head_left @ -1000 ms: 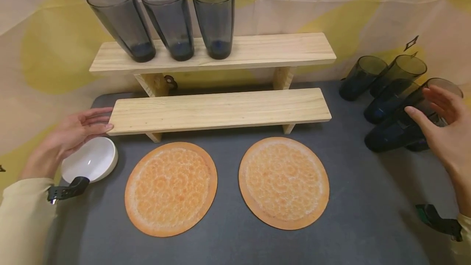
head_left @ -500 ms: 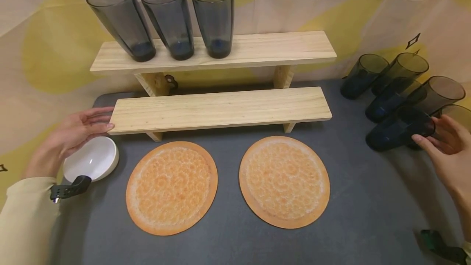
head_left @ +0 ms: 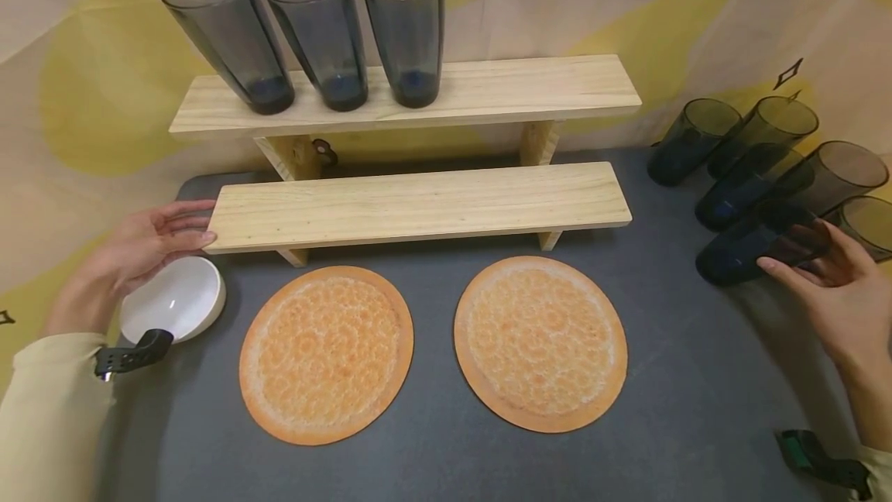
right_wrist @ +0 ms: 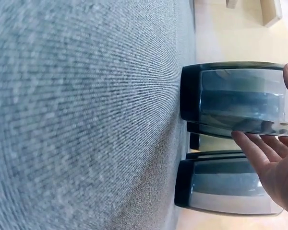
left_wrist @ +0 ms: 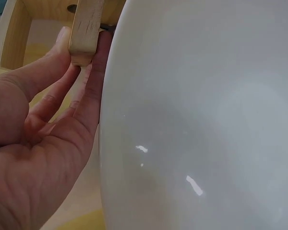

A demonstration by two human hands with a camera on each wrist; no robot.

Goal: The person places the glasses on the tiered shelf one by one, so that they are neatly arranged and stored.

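Right hand closing on the nearest tumbler while the left steadies the lower shelf.

Nearest, two round orange mats (head_left: 326,355) lie on the grey table cover (head_left: 432,455). At the right, the right hand (head_left: 832,293) reaches the closest dark glass tumbler (head_left: 753,242); its fingers (right_wrist: 252,148) are spread and lightly curved, fingertips at the glass wall, not yet wrapped round it, so I judge the step to be the grasp. The tumbler stands on the cover in front of the other tumblers (head_left: 759,146), very close to them. At the left, the left hand (head_left: 132,254) rests with straight fingers against the end of the lower shelf (head_left: 418,204), just above a white bowl (head_left: 174,300). Farther back, three tumblers (head_left: 327,33) stand on the upper shelf (head_left: 488,87). The next move calls for closing thumb and fingers round the glass and lifting it without knocking its neighbours.
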